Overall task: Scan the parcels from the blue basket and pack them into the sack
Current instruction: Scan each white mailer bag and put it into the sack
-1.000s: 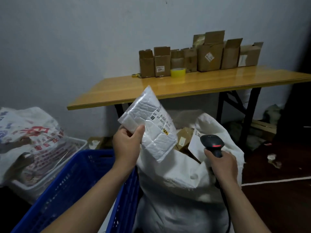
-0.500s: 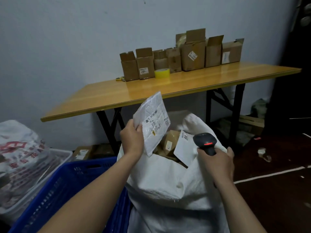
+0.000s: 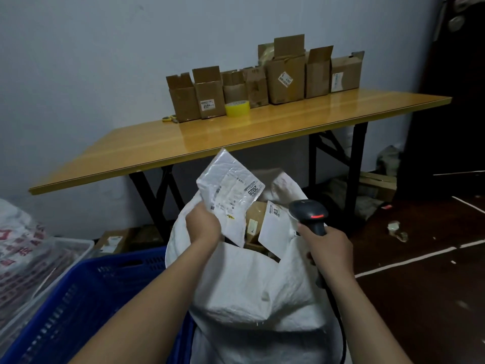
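My left hand (image 3: 203, 224) grips a white padded parcel (image 3: 231, 195) by its lower left edge, holding it upright over the mouth of the white sack (image 3: 252, 287); its label faces me. Inside the sack lie a brown box (image 3: 256, 219) and a white mailer (image 3: 274, 232). My right hand (image 3: 329, 250) holds a black barcode scanner (image 3: 309, 214) with a red light, at the sack's right rim. The blue basket (image 3: 86, 308) stands at the lower left, touching the sack.
A wooden folding table (image 3: 236, 135) stands behind the sack, carrying several open cardboard boxes (image 3: 262, 82) and a yellow tape roll (image 3: 237, 109). A printed bag (image 3: 18, 248) in a white crate sits at the left. White lines cross the dark floor (image 3: 420, 258) on the right.
My left hand has carried the white parcel right and down, from above the basket to the sack's mouth. The scanner hand stays at the sack's right rim.
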